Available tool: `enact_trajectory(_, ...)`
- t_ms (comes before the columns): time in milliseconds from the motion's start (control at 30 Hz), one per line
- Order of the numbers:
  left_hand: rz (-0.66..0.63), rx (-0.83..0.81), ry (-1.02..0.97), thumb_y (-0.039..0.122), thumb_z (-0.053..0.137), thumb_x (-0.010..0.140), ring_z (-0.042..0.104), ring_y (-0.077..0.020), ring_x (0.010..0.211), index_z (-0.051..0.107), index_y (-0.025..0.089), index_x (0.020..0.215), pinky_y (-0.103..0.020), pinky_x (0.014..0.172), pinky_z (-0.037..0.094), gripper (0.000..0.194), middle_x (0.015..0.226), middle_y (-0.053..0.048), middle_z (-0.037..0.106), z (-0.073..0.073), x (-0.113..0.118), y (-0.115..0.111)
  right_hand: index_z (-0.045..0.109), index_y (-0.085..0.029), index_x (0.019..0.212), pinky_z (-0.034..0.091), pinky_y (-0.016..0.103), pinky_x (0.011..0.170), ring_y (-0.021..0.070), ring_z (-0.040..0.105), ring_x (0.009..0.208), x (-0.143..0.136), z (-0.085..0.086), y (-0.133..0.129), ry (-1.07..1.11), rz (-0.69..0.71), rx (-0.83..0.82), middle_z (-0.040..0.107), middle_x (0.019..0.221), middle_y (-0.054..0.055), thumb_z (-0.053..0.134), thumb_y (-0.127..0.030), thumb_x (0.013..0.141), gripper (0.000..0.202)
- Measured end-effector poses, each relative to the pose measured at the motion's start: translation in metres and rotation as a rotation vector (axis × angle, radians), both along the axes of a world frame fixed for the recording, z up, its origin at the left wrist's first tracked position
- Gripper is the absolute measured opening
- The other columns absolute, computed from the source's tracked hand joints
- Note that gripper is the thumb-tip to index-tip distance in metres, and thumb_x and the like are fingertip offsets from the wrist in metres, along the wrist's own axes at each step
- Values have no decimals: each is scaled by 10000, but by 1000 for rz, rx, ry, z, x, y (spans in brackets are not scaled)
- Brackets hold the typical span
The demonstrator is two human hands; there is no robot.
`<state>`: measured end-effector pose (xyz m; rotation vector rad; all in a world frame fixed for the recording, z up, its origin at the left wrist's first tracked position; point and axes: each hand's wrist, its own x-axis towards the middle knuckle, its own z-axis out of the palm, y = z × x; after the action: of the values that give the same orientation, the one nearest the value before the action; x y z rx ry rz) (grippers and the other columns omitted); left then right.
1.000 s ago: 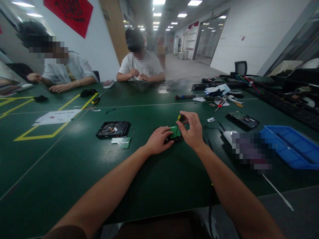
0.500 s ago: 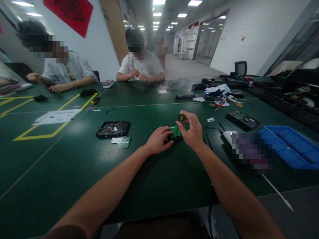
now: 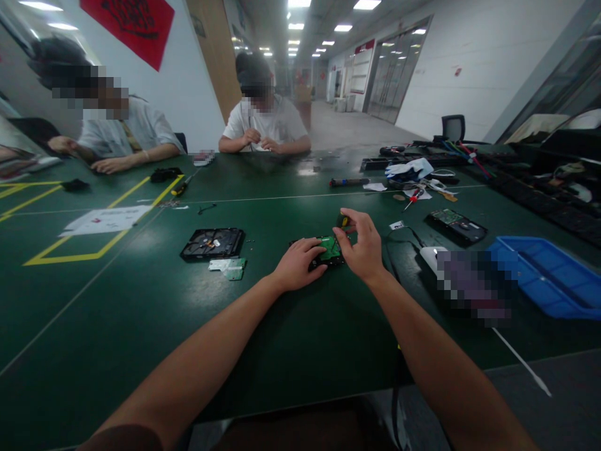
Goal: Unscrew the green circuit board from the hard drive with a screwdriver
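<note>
A hard drive (image 3: 330, 249) lies on the green table in front of me, its green circuit board facing up. My left hand (image 3: 298, 264) grips it from the left, fingers across the top and thumb along the near edge. In my right hand (image 3: 362, 245) is a black-and-yellow screwdriver (image 3: 344, 220), pinched by its handle and held upright over the board's right part. My fingers hide most of the shaft and tip. To the left sits another hard drive (image 3: 212, 243), with a loose green circuit board (image 3: 228, 268) by its near edge and several tiny screws beside it.
On the right are a third hard drive (image 3: 456, 226), a blue tray (image 3: 549, 275) and a white cabled device (image 3: 432, 255), partly blurred. Farther back lie a glove (image 3: 409, 170), a red screwdriver (image 3: 414, 198) and a dark rod-shaped tool (image 3: 349, 182). Two people sit across the table.
The screwdriver's handle has shifted or turned slightly within my right fingers. My left hand and the hard drive have stayed in place.
</note>
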<state>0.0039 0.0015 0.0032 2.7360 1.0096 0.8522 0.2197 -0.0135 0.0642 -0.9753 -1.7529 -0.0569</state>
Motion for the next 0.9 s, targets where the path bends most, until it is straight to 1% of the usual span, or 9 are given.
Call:
enact_trajectory(133,1,-1,-12,427,684,934,554,-338,1368,628,222,1334,-606,1167,441,453,1439,-143,602,-1,0,0,528,-330,1405,650,469,852,265,675,1076,1,-1,1,14,0,-5,650,1287,85,643,-289,971,450)
enact_trajectory(300,-1,-3,-24,420,678,939,552,-341,1372,630,226,1332,-611,1168,438,441,1436,-144,607,0,0,-2,480,-326,1460,628,511,950,268,693,1118,-1,-4,3,31,45,-52,643,1363,89,547,-264,1008,460)
enact_trajectory(367,0,-3,-28,420,680,937,551,-341,1375,632,228,1330,-609,1171,436,440,1433,-141,610,1,0,-2,468,-331,1470,629,508,951,266,694,1121,-2,-4,2,35,59,-69,648,1353,85,542,-269,1011,469)
enact_trajectory(433,3,0,-23,425,672,943,552,-337,1375,632,226,1333,-602,1174,438,439,1432,-141,609,1,0,-2,487,-336,1453,630,502,946,269,677,1135,-3,-3,0,28,46,-47,640,1350,89,573,-281,1001,463)
enact_trajectory(500,3,1,-10,432,661,952,550,-336,1375,628,221,1340,-597,1174,440,442,1437,-142,605,1,0,-1,530,-329,1404,638,483,904,275,653,1143,-2,-1,0,24,21,-12,639,1301,92,634,-307,977,441)
enact_trajectory(567,2,4,2,432,659,953,549,-337,1375,624,217,1343,-595,1174,441,446,1444,-141,600,1,0,-1,563,-314,1360,637,472,876,272,653,1106,-1,0,0,23,-11,10,644,1241,94,660,-317,965,406)
enact_trajectory(667,2,7,2,433,669,944,550,-338,1375,625,213,1338,-591,1179,436,453,1447,-141,598,0,0,0,556,-309,1364,629,478,891,263,673,1069,0,-1,2,29,-17,10,655,1243,92,631,-304,982,390)
enact_trajectory(800,1,1,-10,437,672,942,546,-337,1381,625,226,1341,-597,1181,432,454,1439,-134,603,0,0,0,500,-322,1438,623,493,944,262,676,1126,-1,-3,2,45,51,-36,640,1334,92,548,-267,1013,431)
enact_trajectory(900,2,0,-13,425,683,936,551,-341,1373,631,227,1332,-600,1178,433,446,1437,-137,605,0,0,0,530,-325,1419,624,485,939,266,648,1143,-2,0,0,28,34,-21,623,1311,96,585,-283,998,426)
